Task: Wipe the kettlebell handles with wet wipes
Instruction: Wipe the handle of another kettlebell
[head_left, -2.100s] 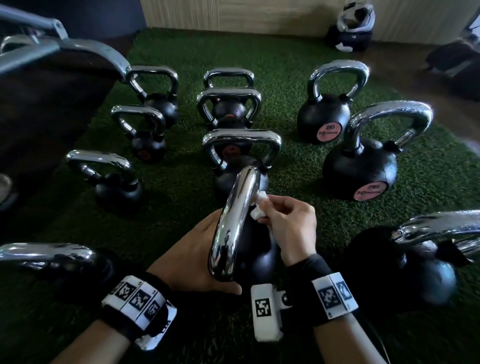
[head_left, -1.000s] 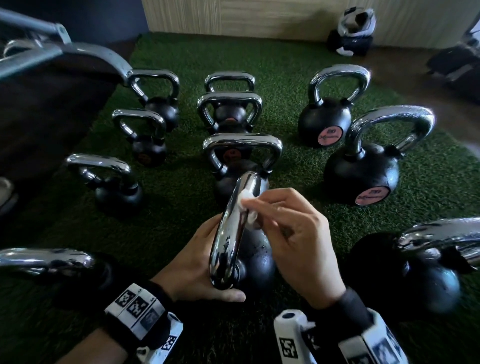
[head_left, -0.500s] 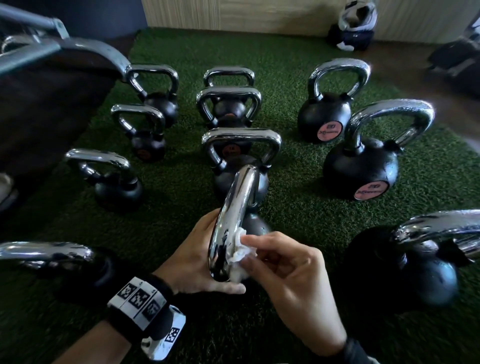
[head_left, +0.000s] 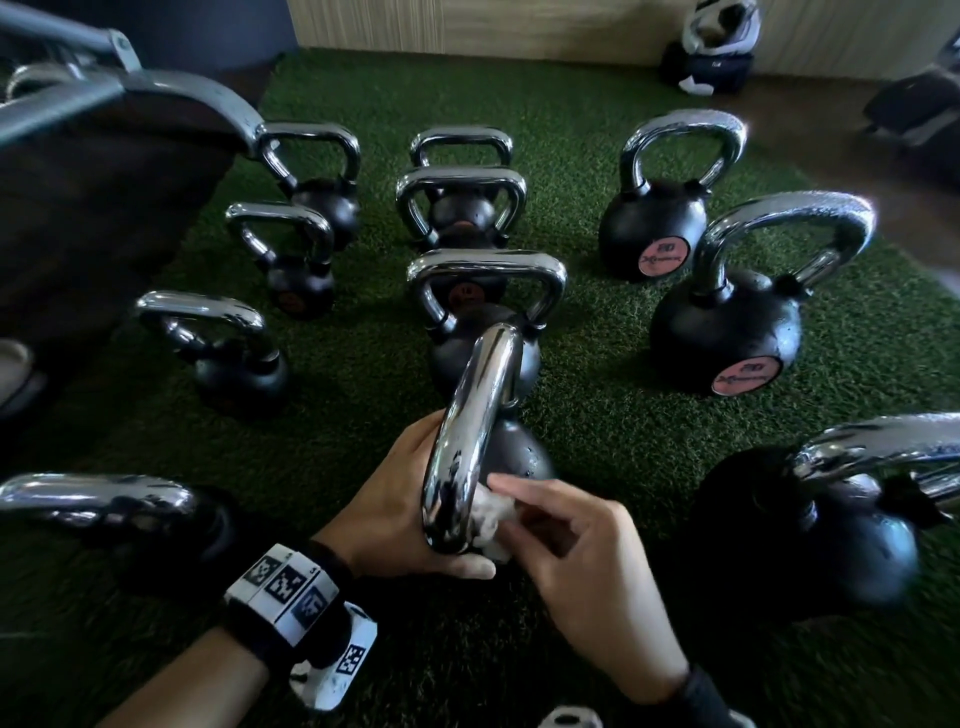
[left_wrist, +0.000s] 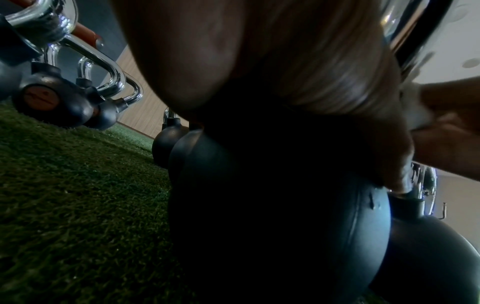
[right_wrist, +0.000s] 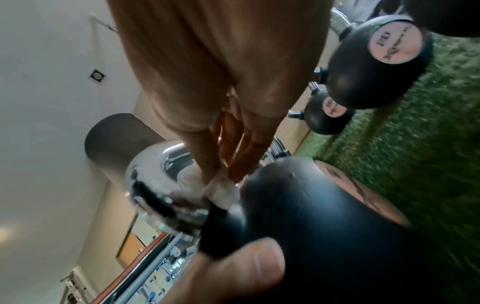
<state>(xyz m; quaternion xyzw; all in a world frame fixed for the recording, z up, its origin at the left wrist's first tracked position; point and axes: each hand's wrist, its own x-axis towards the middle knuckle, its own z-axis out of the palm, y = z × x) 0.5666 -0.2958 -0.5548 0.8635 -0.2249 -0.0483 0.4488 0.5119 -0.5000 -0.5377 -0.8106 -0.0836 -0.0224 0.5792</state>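
Note:
A black kettlebell (head_left: 522, 460) with a chrome handle (head_left: 470, 431) stands on the turf just in front of me. My left hand (head_left: 410, 512) grips it from the left, palm on the ball (left_wrist: 259, 205) and thumb (right_wrist: 233, 271) curled under the near foot of the handle. My right hand (head_left: 511, 506) pinches a crumpled white wet wipe (head_left: 493, 517) between thumb and fingers. It presses the wet wipe (right_wrist: 215, 189) against the inner side of the handle (right_wrist: 155, 185) near its lower near end. The left fingers are hidden behind the kettlebell.
Several other chrome-handled kettlebells stand around on the green turf (head_left: 597, 415): one straight ahead (head_left: 483, 312), two pink-labelled ones at right (head_left: 722, 332), one close at right (head_left: 810, 525), one close at left (head_left: 104, 509). A dark bench with a metal frame (head_left: 156, 93) fills the left.
My right hand slid the wipe from the far top of the handle down its right side to the near lower end. The left hand kept its hold.

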